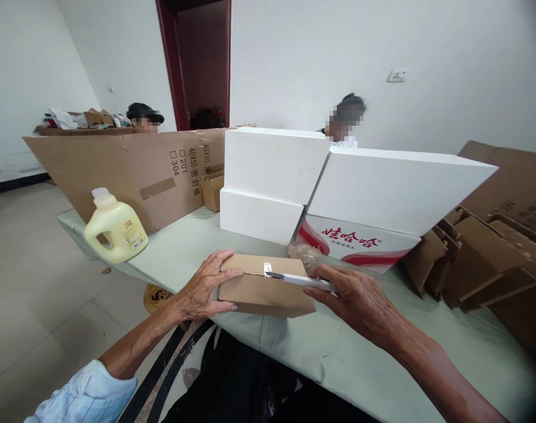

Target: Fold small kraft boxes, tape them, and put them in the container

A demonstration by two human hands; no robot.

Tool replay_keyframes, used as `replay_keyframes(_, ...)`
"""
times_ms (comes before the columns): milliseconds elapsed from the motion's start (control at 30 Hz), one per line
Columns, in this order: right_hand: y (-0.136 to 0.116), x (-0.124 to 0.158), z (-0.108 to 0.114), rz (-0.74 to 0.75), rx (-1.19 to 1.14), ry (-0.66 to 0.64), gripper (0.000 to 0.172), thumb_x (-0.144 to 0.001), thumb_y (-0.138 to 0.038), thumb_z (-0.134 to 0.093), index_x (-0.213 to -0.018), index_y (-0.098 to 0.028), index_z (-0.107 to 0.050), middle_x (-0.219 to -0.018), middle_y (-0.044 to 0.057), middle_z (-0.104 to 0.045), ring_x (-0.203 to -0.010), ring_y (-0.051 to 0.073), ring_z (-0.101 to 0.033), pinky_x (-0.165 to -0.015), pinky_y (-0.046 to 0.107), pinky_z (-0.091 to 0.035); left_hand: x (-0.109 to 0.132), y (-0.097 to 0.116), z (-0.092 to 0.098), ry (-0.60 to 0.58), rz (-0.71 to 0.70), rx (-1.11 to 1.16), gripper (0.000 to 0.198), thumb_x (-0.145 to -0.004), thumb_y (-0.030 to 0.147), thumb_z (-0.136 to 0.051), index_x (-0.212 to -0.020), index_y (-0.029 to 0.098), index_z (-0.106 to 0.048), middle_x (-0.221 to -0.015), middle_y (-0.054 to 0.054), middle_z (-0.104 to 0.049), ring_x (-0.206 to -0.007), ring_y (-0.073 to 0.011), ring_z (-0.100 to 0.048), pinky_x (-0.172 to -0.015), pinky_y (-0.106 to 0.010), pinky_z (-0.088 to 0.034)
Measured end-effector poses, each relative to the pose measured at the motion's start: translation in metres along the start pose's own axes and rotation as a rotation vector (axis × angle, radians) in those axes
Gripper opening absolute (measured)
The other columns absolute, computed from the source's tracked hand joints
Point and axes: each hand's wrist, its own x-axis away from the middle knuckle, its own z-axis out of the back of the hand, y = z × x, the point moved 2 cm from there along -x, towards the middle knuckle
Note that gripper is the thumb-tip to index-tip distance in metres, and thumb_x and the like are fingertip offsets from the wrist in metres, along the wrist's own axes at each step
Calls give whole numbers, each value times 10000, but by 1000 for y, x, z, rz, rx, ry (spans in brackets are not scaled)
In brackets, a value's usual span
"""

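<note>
A small brown cardboard box (268,296) lies at the table's near edge, its top seam facing up. Over the middle of that seam is a short strip of clear tape (268,268). My left hand (210,288) grips the box's left end, thumb and fingers spread around it. In my right hand (344,291) is a utility knife (305,281) with a pale handle. Its dark blade points left and meets the seam at the tape. The palm side of my right hand is hidden.
A yellow detergent jug (122,229) stands at the left on the green-covered table (360,352). White boxes (263,214) and a large carton (153,176) form a wall behind. Folded cardboard (483,252) leans at right. Crumpled clear plastic (305,252) lies behind the box. Two people are beyond.
</note>
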Motion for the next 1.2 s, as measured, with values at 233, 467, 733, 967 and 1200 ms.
replay_keyframes(233,-10,-9,6,94,20,-44,319,-1117,-400,-484,-905,-233,-655,-830,35,-694,-704,192,-651,-607,289,-362,0,2,0,2,16,-3,754,-768,306,-930,-1461,274,-635,-1677,-175,-363,-1543,-421,-378,-1237,-629,-416)
replay_keyframes(467,-21,-24,14,121,-3,-156,417,-1139,-386,-426,-888,-215,-712,-824,50,-709,-702,189,-633,-628,313,-358,0,2,1,-15,11,-5,732,-780,304,-925,-1452,259,-636,-1679,-194,-351,-1551,-422,-363,-1235,-637,-413)
replay_keyframes(733,-27,-37,16,129,81,-225,440,-1120,-342,-449,-766,-201,-670,-767,54,-703,-717,194,-641,-605,323,-321,1,2,2,-1,-2,5,729,-793,328,-916,-1462,271,-632,-1678,-191,-358,-1549,-425,-371,-1230,-644,-418)
replay_keyframes(967,-29,-47,18,72,144,-281,435,-1094,-346,-501,-718,-200,-665,-755,43,-687,-732,180,-628,-566,317,-239,2,0,0,4,1,5,744,-798,338,-914,-1482,302,-622,-1689,-163,-356,-1554,-420,-362,-1235,-645,-416)
replay_keyframes(1200,-22,-49,22,39,182,-250,450,-1066,-386,-523,-675,-206,-653,-737,40,-671,-640,167,-587,-568,330,-263,4,2,0,-1,3,0,725,-809,319,-900,-1479,291,-623,-1688,-164,-349,-1547,-419,-362,-1234,-644,-414)
